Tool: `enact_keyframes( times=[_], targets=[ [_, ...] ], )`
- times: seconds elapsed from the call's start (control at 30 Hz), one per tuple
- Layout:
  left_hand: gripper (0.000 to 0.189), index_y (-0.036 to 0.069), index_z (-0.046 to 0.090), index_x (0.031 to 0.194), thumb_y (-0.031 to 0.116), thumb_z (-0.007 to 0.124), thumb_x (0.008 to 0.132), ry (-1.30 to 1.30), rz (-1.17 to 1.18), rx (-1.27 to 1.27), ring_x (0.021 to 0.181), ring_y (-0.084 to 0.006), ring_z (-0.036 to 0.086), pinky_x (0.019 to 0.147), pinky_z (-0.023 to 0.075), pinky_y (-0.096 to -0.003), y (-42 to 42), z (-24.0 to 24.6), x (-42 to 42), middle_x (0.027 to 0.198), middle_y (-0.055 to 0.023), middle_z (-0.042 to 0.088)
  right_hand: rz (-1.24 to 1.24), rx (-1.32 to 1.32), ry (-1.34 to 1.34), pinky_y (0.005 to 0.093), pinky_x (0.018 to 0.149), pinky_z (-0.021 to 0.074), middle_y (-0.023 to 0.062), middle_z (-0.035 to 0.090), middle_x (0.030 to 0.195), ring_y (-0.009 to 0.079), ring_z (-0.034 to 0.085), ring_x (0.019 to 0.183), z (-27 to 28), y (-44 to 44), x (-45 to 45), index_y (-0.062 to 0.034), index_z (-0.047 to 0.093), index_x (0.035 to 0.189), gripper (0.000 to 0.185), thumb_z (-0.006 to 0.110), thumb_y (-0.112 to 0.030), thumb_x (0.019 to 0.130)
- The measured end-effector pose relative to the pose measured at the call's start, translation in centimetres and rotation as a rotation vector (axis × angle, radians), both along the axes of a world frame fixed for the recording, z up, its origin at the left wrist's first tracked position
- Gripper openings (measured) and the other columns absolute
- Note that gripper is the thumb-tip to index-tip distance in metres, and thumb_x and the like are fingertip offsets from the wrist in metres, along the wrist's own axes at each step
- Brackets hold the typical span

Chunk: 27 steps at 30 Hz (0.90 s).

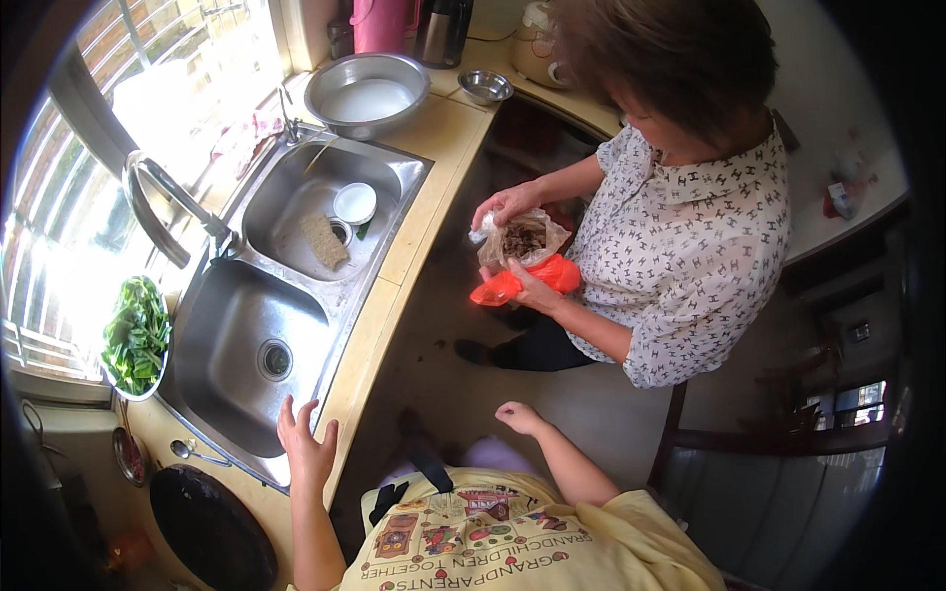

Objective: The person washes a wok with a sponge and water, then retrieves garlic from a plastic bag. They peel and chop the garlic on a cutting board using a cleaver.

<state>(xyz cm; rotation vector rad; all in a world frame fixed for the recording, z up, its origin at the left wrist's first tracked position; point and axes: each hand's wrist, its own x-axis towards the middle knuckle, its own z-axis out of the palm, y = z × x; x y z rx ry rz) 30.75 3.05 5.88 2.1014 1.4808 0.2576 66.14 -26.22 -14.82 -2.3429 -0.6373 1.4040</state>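
Note:
My left hand (307, 443) is raised over the near corner of the steel double sink, fingers spread and holding nothing. In front of it lies the near basin (229, 347), with a drain in its floor. My right hand (520, 418) hangs in front of my body above the floor, its fingers curled; whether anything small is inside cannot be seen. Beyond it, another person (680, 244) holds a clear plastic bag (558, 235) of dark brown, dried-looking pieces, with a red plastic bag (526, 282) beneath it.
A loofah scrubber (324, 241) and a white bowl (355, 203) lie in the far basin. Leafy greens (137, 336) fill a bowl beside the tap (159, 199). A wide metal basin (367, 96), a small steel bowl (485, 86), a spoon (198, 453) and a black round pan or lid (213, 526) rest on the counter.

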Motion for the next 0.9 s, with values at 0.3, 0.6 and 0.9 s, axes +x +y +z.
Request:
enact_keyframes(
  times=[0.3, 0.6, 0.9],
  targets=[
    [0.045, 0.010, 0.063, 0.128, 0.020, 0.078, 0.086, -0.011, -0.133, -0.034, 0.140, -0.0463, 0.042, 0.116, 0.0356, -0.0515, -1.2, 2.0, 7.3, 0.152, -0.0273, 0.043, -0.126, -0.327, -0.130, 0.0396, 0.096, 0.0536, 0.0109, 0.076, 0.113, 0.0293, 0.070, 0.108, -3.7, -15.4, 5.4, -0.0128, 0.077, 0.112, 0.044, 0.068, -0.049, 0.090],
    [0.039, 0.003, 0.065, 0.127, 0.024, 0.072, 0.095, -0.287, -1.030, -0.593, 0.121, -0.0322, 0.061, 0.103, 0.0479, -0.0387, -13.5, 11.6, 22.6, 0.129, -0.0157, 0.065, -0.481, -0.275, -0.107, 0.0447, 0.063, 0.0541, 0.0139, 0.071, 0.086, 0.0272, 0.068, 0.069, -14.4, -43.9, 14.6, 0.0044, 0.071, 0.104, 0.046, 0.073, -0.039, 0.090],
    [0.041, 0.005, 0.063, 0.133, 0.026, 0.069, 0.099, -0.149, -1.251, -0.786, 0.111, -0.0306, 0.066, 0.095, 0.0518, -0.0387, -39.7, 9.6, 47.9, 0.126, -0.0145, 0.066, -0.633, -0.457, -0.048, 0.0472, 0.100, 0.0505, 0.0278, 0.070, 0.117, 0.0417, 0.066, 0.114, -15.1, -63.9, 24.3, 0.0009, 0.075, 0.109, 0.058, 0.063, -0.051, 0.087]
  ],
)
